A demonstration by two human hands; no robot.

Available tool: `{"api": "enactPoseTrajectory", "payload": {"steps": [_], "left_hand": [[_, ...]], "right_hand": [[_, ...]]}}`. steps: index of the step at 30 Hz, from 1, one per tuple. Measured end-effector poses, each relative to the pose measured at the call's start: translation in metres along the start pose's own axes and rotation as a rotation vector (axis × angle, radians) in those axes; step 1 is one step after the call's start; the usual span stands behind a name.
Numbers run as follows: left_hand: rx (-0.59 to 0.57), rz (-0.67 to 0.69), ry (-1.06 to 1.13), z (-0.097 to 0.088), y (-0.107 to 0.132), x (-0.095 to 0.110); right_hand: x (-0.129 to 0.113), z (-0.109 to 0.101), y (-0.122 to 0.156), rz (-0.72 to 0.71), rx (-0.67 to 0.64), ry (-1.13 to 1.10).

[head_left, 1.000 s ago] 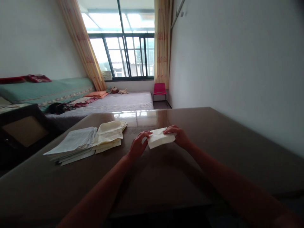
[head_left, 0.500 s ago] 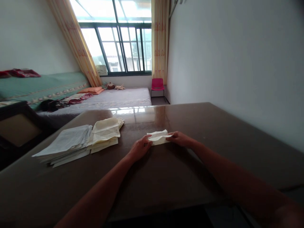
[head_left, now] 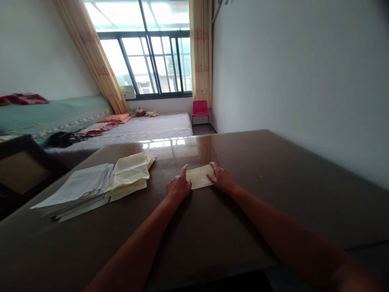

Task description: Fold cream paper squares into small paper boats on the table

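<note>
A small folded cream bag (head_left: 199,177) lies flat on the dark brown table (head_left: 273,170). My left hand (head_left: 178,187) rests on its left edge, the forefinger stretched forward along the side and the other fingers curled. My right hand (head_left: 221,178) presses flat on the bag's right edge, fingers spread over it. To the left lie a pile of folded cream bags (head_left: 131,175) and a flatter pile of grey-white bags (head_left: 77,190).
A white wall runs along the table's right side. Behind the table are a bed with a grey cover (head_left: 142,127), a green sofa (head_left: 51,115), a pink chair (head_left: 200,108) and a window with orange curtains. A dark cabinet (head_left: 21,170) stands at the left.
The cream bag was held up between both hands, then lowered and folded smaller. It now lies flat on the table with both hands pressing its ends.
</note>
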State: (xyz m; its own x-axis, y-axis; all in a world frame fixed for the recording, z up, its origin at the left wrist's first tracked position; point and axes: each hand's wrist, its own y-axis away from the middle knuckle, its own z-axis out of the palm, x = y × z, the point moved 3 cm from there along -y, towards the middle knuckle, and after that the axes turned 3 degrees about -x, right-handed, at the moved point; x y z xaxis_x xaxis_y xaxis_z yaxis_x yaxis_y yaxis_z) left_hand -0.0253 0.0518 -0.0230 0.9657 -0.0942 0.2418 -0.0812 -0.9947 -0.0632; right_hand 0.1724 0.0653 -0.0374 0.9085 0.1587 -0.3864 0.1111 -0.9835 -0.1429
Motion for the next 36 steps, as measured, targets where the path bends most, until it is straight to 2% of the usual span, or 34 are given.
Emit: {"api": "enactPoseTrajectory", "payload": {"steps": [3, 5, 8, 10, 12, 15, 18, 20, 22, 24, 28, 33, 36], "left_hand": [[0.017, 0.052, -0.073, 0.0, 0.002, 0.003], [0.074, 0.116, -0.123, -0.002, 0.005, 0.007], [0.161, 0.324, -0.152, -0.001, 0.013, 0.021], [0.133, 0.48, -0.114, 0.005, 0.019, 0.03], [0.04, 0.547, -0.067, 0.014, 0.023, 0.035], [-0.079, 0.538, -0.04, 0.024, 0.023, 0.035], [-0.1, 0.531, -0.035, 0.026, 0.022, 0.032], [-0.098, 0.54, -0.037, 0.027, 0.022, 0.031], [-0.112, 0.56, -0.045, 0.028, 0.022, 0.03], [-0.14, 0.567, -0.057, 0.031, 0.022, 0.028], [-0.189, 0.56, -0.099, 0.037, 0.02, 0.022], [-0.167, 0.553, -0.116, 0.034, 0.025, 0.024], [-0.141, 0.547, -0.12, 0.009, 0.023, 0.018]], "right_hand": [[-0.006, 0.0, 0.0, -0.036, 0.014, 0.085], [-0.008, 0.002, -0.001, -0.039, 0.009, 0.114], [-0.009, 0.005, -0.004, -0.043, 0.004, 0.128], [-0.009, 0.005, -0.006, -0.034, -0.011, 0.131], [-0.008, 0.003, -0.006, -0.028, -0.025, 0.136], [-0.011, -0.007, -0.003, -0.079, 0.023, 0.151], [-0.019, -0.017, 0.004, -0.254, 0.093, 0.149], [-0.025, -0.013, 0.011, -0.44, 0.012, 0.113], [-0.028, -0.003, 0.018, -0.578, -0.154, 0.067], [-0.023, 0.006, 0.021, -0.578, -0.278, 0.045], [-0.01, 0.013, 0.02, -0.499, -0.386, 0.07], [-0.004, 0.012, 0.02, -0.494, -0.366, 0.103], [-0.003, 0.013, 0.022, -0.503, -0.319, 0.108]]}}
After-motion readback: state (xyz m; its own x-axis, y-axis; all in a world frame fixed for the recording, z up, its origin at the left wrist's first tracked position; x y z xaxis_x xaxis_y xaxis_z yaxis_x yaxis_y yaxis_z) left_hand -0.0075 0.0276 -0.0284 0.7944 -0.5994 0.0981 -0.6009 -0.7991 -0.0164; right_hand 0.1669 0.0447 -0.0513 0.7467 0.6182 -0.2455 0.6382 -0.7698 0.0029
